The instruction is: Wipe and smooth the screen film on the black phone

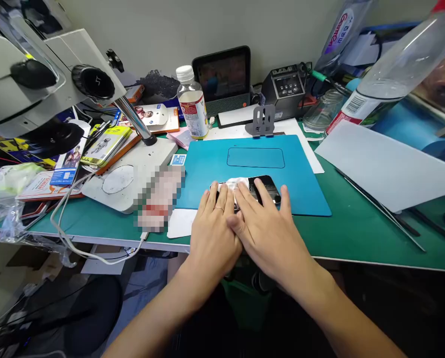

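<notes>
On the front edge of a blue mat (pixel 207 156) lies a dark, glossy phone (pixel 269 188), mostly covered by both hands. A crumpled white wipe or tissue (pixel 240 181) rests over its middle and left part. My left hand (pixel 215 226) lies flat at the phone's left end, fingers stretched forward, touching the wipe. With fingers spread, my right hand (pixel 267 228) lies across the wipe and the phone's dark right part. My right thumb overlaps the left hand. What is under the palms is hidden.
A microscope (pixel 91 82) leans in from the left above its pale base. A pixelated object (pixel 161 201) with a white cable lies left of the mat. Behind stand a bottle (pixel 191 102), a screen (pixel 222 74) and a black device (pixel 284 89). Tweezers (pixel 379 209) and a large bottle (pixel 397 64) are right.
</notes>
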`<state>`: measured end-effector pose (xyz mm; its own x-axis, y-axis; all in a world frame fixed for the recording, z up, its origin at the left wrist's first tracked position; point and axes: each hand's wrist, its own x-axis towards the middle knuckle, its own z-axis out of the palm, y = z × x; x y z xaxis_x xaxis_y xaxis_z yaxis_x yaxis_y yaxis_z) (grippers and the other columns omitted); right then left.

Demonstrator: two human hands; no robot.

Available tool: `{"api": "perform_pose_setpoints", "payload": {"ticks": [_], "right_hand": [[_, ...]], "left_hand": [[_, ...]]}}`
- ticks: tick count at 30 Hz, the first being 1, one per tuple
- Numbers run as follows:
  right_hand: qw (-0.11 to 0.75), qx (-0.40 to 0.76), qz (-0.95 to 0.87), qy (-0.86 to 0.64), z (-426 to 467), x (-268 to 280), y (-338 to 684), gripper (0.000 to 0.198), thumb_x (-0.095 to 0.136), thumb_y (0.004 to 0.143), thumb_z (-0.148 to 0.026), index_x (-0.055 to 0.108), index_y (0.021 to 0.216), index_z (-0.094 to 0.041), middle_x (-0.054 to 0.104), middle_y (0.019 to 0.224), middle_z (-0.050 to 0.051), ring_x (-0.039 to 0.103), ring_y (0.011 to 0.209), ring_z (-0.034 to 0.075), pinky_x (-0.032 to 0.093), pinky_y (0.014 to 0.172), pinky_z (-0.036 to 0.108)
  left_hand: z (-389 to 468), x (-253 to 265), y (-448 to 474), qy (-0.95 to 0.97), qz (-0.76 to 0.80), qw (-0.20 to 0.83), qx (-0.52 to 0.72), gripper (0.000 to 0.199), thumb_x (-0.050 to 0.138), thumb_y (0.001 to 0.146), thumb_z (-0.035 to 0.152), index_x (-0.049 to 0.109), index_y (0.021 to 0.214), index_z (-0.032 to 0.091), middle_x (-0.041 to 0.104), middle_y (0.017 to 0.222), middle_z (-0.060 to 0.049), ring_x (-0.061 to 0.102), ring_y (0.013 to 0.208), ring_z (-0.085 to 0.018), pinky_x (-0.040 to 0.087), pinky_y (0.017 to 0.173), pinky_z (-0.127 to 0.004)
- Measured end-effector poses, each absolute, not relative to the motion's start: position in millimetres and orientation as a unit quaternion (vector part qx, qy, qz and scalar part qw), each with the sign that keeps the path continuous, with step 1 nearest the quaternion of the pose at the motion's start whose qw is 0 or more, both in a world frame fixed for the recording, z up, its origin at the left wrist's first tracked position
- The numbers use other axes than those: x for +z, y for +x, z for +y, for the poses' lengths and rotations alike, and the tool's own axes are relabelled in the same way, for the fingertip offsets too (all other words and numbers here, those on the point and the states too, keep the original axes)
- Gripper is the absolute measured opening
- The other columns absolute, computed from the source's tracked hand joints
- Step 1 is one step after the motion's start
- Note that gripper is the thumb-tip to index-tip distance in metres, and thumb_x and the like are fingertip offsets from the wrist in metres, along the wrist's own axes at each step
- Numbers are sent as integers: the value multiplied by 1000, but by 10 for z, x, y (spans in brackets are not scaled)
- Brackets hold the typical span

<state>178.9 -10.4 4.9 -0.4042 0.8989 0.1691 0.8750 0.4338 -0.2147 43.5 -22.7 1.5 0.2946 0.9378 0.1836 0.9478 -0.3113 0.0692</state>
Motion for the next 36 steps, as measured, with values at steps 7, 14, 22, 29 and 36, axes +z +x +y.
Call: {"api": "perform_pose_setpoints", "payload": {"ticks": [7,14,22,29,36], "right_hand": [[115,21,-838,-532,-172,59,1875,72,17,102,-58,44,151,-11,37,160,11,28,149,39,18,117,70],[109,18,-832,-544,-14,71,1969,69,13,104,-53,39,154,-14,39,160,9,26,150,36,16,117,71],[108,4,-835,-539,-41,41,2062,70,13,104,-55,36,155,-14,38,160,8,25,151,36,15,117,71],[105,3,-835,-540,-126,30,2108,72,13,103,-56,39,154,-12,36,160,10,28,149,37,21,116,70],[102,5,-823,-559,11,45,2151,72,11,103,-56,39,154,-14,40,159,9,28,150,36,19,117,71]], "left_hand": [[-286,5,513,-806,-581,47,-104,52,27,107,28,40,151,4,41,157,-16,30,149,-33,32,121,-48],[-89,9,623,-808,-578,48,-104,53,36,104,26,37,153,5,41,157,-18,27,150,-36,28,122,-50],[-104,7,677,-828,-544,66,-118,52,34,104,26,41,151,4,44,155,-17,31,148,-36,28,122,-48],[-158,-15,725,-821,-551,67,-131,52,31,106,28,42,150,4,44,155,-17,32,148,-33,30,121,-45],[9,8,791,-827,-550,51,-103,54,35,103,27,42,149,1,44,154,-20,30,148,-37,27,122,-49]]}}
